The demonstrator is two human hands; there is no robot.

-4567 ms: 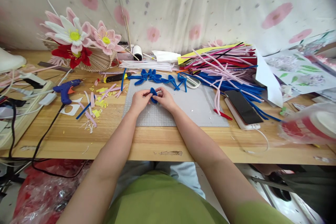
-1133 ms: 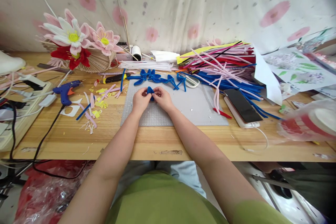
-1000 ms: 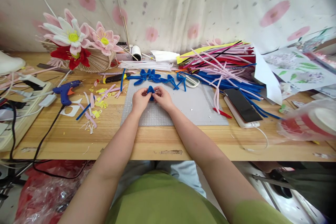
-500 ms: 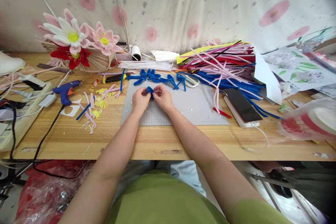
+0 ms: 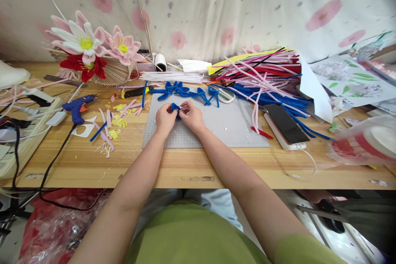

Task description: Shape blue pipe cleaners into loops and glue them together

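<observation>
A small folded piece of blue pipe cleaner (image 5: 175,107) is pinched between my two hands over the grey cutting mat (image 5: 229,126). My left hand (image 5: 165,117) grips its left side, and my right hand (image 5: 191,115) has its fingertips closed on the right side. The fingers partly cover the piece, so its full shape is hidden. Just beyond my hands, several bent blue pipe cleaner shapes (image 5: 177,90) lie along the mat's far edge.
A blue glue gun (image 5: 77,107) lies left, near yellow and pink scraps (image 5: 119,119). Pipe cleaner flowers (image 5: 86,43) stand behind it. Bundled pipe cleaners (image 5: 262,72) spread at the back right, beside a phone (image 5: 286,123) and a bagged cup (image 5: 368,142).
The blue piece has shifted slightly left and tilted between my fingertips, showing a little more of itself. Both hands stay almost in place.
</observation>
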